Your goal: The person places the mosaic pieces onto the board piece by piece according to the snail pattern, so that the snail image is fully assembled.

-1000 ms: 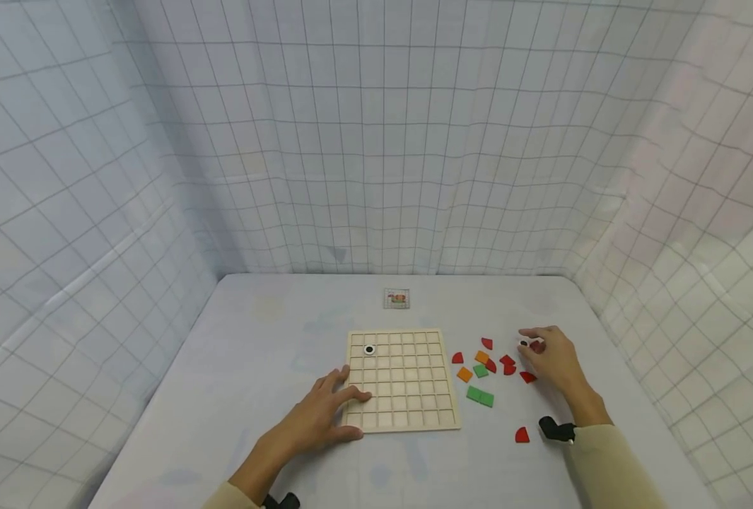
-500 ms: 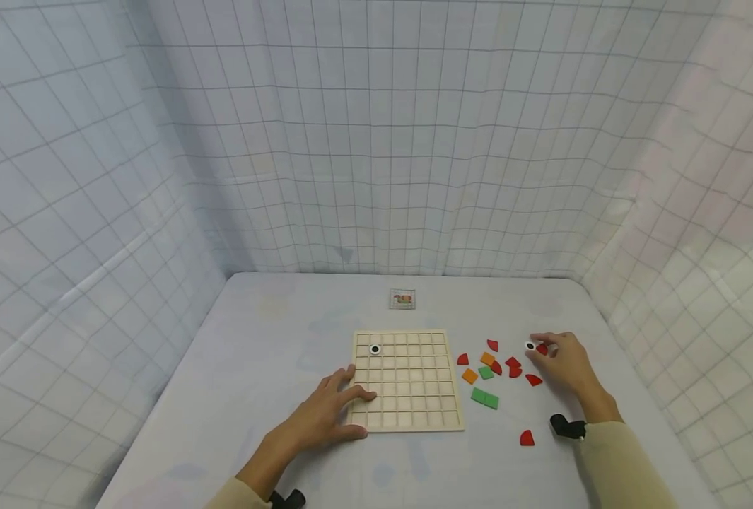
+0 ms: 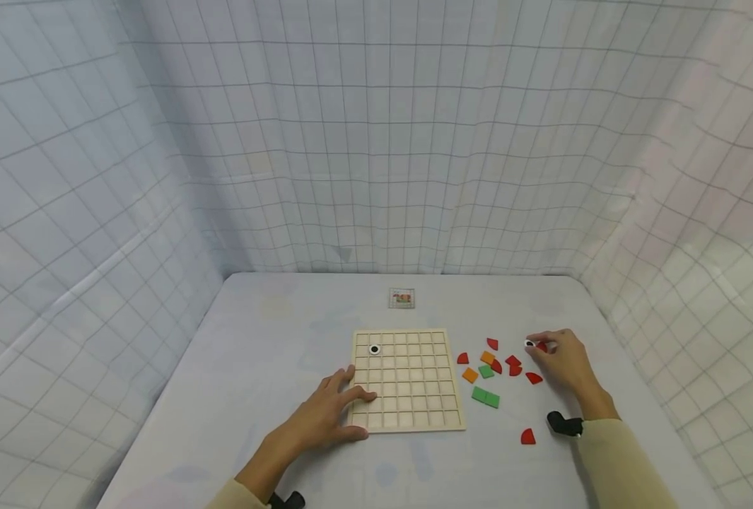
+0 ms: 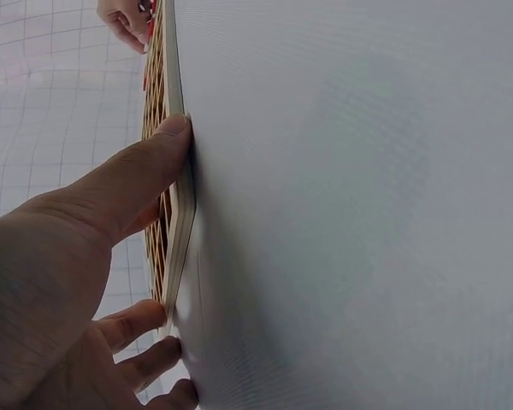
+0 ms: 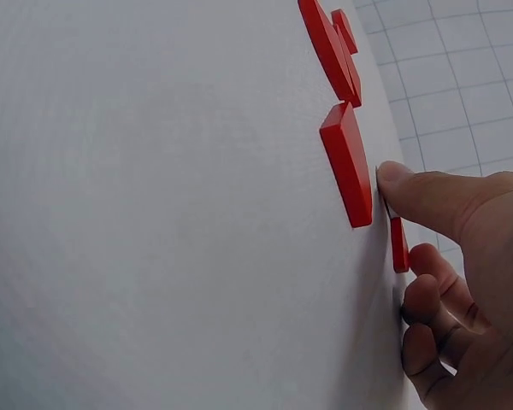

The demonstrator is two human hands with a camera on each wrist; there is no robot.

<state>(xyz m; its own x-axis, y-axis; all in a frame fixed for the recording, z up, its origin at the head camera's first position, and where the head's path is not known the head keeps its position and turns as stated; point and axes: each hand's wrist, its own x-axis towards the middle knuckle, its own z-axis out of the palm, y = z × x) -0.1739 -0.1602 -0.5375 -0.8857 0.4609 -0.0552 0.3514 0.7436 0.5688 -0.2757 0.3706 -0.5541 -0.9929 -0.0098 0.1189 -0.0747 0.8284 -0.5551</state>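
Black-dotted white piece (image 3: 529, 343) is pinched by the right hand (image 3: 563, 362), and the grid board (image 3: 418, 388) is just touched by the left hand (image 3: 320, 418), kinda splayed.

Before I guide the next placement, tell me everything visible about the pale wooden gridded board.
The pale, square, wooden-looking gridded board lies flat on the white table; raised strips divide it into small cells. A round white piece with a black centre sits near its far left corner. The person's left hand touches its left side.

Possibly a lab booth, gridded cloth walls (image 3: 363, 148)
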